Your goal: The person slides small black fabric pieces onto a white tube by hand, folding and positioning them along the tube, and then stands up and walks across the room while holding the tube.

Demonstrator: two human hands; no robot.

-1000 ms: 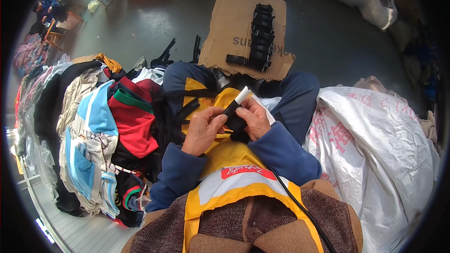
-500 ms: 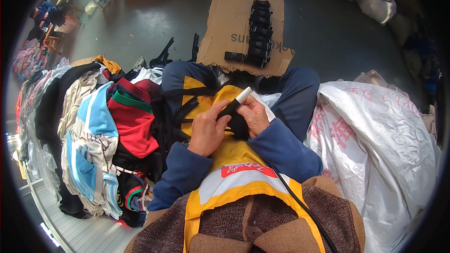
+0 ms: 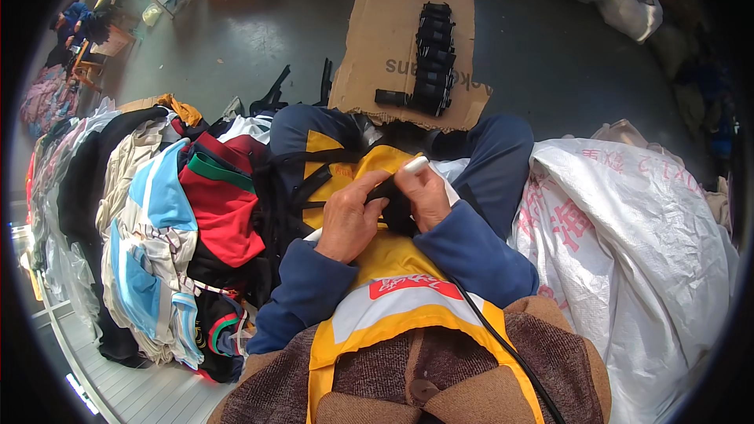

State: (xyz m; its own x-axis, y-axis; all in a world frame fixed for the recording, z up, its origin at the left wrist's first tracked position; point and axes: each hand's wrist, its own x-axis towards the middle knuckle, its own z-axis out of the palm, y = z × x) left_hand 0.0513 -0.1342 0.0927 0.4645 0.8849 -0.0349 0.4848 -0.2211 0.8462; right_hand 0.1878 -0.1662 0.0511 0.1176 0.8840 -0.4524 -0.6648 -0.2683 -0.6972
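Both my hands are close together over my lap. My left hand is closed, thumb and forefinger pinching a black cloth strip. My right hand is closed around a slim white piece, whose rounded end pokes out above the thumb. The strip runs between the two hands, and the fingers hide how it meets the white piece. A bit of white also shows beside my left wrist. Beneath the hands lie dark cloth and a yellow apron.
Ahead on the floor, a cardboard sheet bears a row of black folded bundles. Piled clothes stand at my left, by loose black straps. A large white woven sack fills the right side. A black cord crosses my chest.
My right hand has shifted up the white piece, so less of its end sticks out. A bit of white now shows by my left wrist.
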